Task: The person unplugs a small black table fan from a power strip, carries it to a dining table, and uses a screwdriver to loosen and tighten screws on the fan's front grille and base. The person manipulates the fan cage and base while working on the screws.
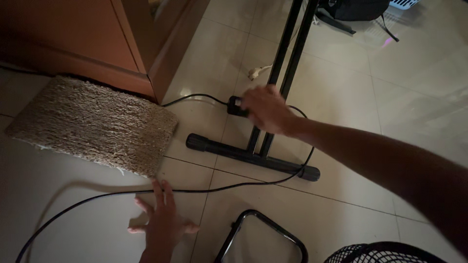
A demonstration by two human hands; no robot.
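Packages, labels, signs, screens: none visible. No box, wrapper, printed tag, notice or display shows anywhere on the tiled floor or against the wooden cabinet within this head view; dim light hides fine surface detail.

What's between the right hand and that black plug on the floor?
Nothing visible. The right hand is already on the plug, fingers over its right end, just left of the black stand. The cable runs off left toward the cabinet. The left hand rests flat on the tile, near another cable run.
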